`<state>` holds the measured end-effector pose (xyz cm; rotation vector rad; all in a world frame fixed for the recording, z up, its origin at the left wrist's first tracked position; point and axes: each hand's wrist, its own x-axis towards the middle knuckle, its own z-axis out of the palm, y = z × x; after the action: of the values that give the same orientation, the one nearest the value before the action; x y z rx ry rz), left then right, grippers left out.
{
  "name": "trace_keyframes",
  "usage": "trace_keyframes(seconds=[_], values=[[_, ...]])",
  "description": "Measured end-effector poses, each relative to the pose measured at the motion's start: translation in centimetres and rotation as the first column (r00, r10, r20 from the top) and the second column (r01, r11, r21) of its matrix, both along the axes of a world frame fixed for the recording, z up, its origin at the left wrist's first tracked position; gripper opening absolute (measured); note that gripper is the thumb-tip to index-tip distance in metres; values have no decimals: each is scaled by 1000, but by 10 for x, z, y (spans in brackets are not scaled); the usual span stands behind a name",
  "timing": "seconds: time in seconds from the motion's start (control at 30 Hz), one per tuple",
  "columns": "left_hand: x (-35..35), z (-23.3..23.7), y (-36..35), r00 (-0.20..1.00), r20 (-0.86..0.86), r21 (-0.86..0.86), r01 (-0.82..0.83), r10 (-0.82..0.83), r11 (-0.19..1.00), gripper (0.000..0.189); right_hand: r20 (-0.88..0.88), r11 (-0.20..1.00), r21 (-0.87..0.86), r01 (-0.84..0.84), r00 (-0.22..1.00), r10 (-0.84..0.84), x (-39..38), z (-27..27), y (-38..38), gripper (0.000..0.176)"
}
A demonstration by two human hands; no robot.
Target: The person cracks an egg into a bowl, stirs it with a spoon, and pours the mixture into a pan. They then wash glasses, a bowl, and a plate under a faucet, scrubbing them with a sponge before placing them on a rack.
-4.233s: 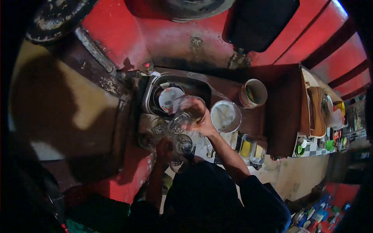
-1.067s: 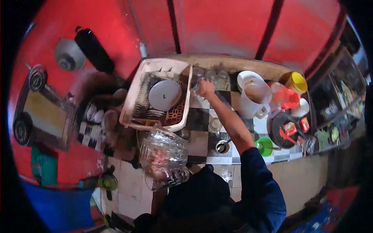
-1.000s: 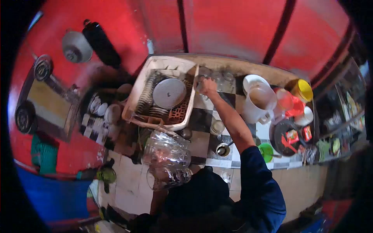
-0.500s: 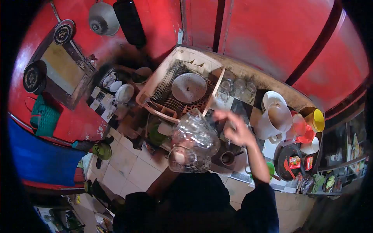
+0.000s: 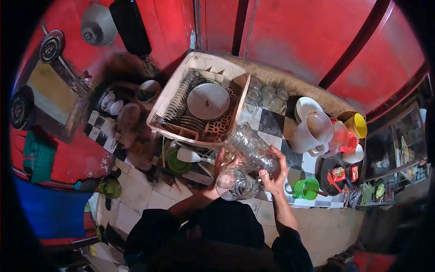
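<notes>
My left hand (image 5: 219,174) is wrapped round clear drinking glasses from the left, its fingers partly seen through them. One glass (image 5: 236,184) points its round mouth toward me, low between my wrists. Above it, a larger patterned clear glass piece (image 5: 249,147) tilts up toward the dish rack. My right hand (image 5: 274,174) grips this glassware from the right, thumb in front and fingers along its side. The bunch is held above the near edge of the checkered counter. Overlapping clear walls hide where one glass ends and another begins.
A cream dish rack (image 5: 156,106) holds plates and a round metal lid (image 5: 208,101). Several glasses (image 5: 268,96) stand beside it. Rightward are a white pitcher (image 5: 304,136), a yellow cup (image 5: 359,125), a green mug (image 5: 306,188) and a dark pan (image 5: 327,170). A green bowl (image 5: 177,162) sits left.
My right hand, open and apart from the glassware before, has come down onto its right side. The glassware has shifted right and turned in my hands. The head view has shifted slightly.
</notes>
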<state>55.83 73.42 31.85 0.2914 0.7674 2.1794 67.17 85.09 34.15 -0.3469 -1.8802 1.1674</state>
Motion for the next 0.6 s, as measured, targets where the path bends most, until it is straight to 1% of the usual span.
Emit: trace_keyframes(seconds=[0.03, 0.07, 0.1, 0.13, 0.17, 0.2, 0.23, 0.27, 0.3, 0.37, 0.4, 0.43, 0.47, 0.53, 0.6], values=[[-1, -6, -2, 1000, 5, 1, 6, -6, 1000, 36, -34, 998, -58, 11, 999, -13, 0, 4, -4, 66], [-4, -8, -3, 995, -96, -34, -22, 18, 999, 33, -35, 996, 6, 84, 996, -84, -1, 6, -3, 67], [-6, -10, -4, 980, -198, -64, -51, 37, 997, 30, -29, 997, -31, 75, 997, -76, -2, 11, -2, 67], [-4, -10, -4, 983, -168, 19, -72, 75, 997, 29, -85, 992, -44, 115, 989, -118, -3, 16, -2, 67], [-6, -14, -4, 984, -167, 25, -58, 61, 998, 29, -142, 986, -58, 156, 976, -163, -6, 30, -2, 68], [-9, -21, -5, 992, -100, 120, -68, 80, 990, 31, -136, 973, -51, 223, 964, -228, -5, 39, 3, 68], [-11, -27, -7, 995, -29, 207, -84, 92, 975, 33, -225, 962, -144, 232, 939, -260, -9, 41, 13, 57], [-9, -17, -11, 989, -48, 223, -128, 142, 966, 34, -266, 958, -163, 238, 924, -275, -14, 53, 21, 53], [-13, -9, -18, 995, -21, 181, -92, 97, 979, 35, -308, 953, -182, 242, 907, -289, -19, 66, 31, 48], [-21, -20, -28, 1000, -1, 238, -29, 30, 971, 31, -29, 940, -176, 292, 953, -301, -18, 70, 61, 46], [-21, -22, -34, 999, -3, 240, -45, 47, 970, 36, 69, 940, 26, 341, 937, -342, -25, 80, 66, 46], [-23, -23, -39, 999, -2, 243, -43, 45, 969, 36, 189, 952, 54, 301, 933, -306, -32, 68, 83, 46], [-24, -25, -43, 999, -2, 246, -40, 42, 968, 37, 306, 964, 74, 256, 914, -266, -40, 44, 102, 46], [-27, -26, -51, 999, 3, 253, -36, 37, 967, 38, 517, 913, 386, 135, 788, -335, -66, 7, 124, 52], [-28, -27, -57, 999, 4, 254, -33, 33, 967, 39, 624, 919, 394, -5, 736, -263, -99, -25, 135, 56]])
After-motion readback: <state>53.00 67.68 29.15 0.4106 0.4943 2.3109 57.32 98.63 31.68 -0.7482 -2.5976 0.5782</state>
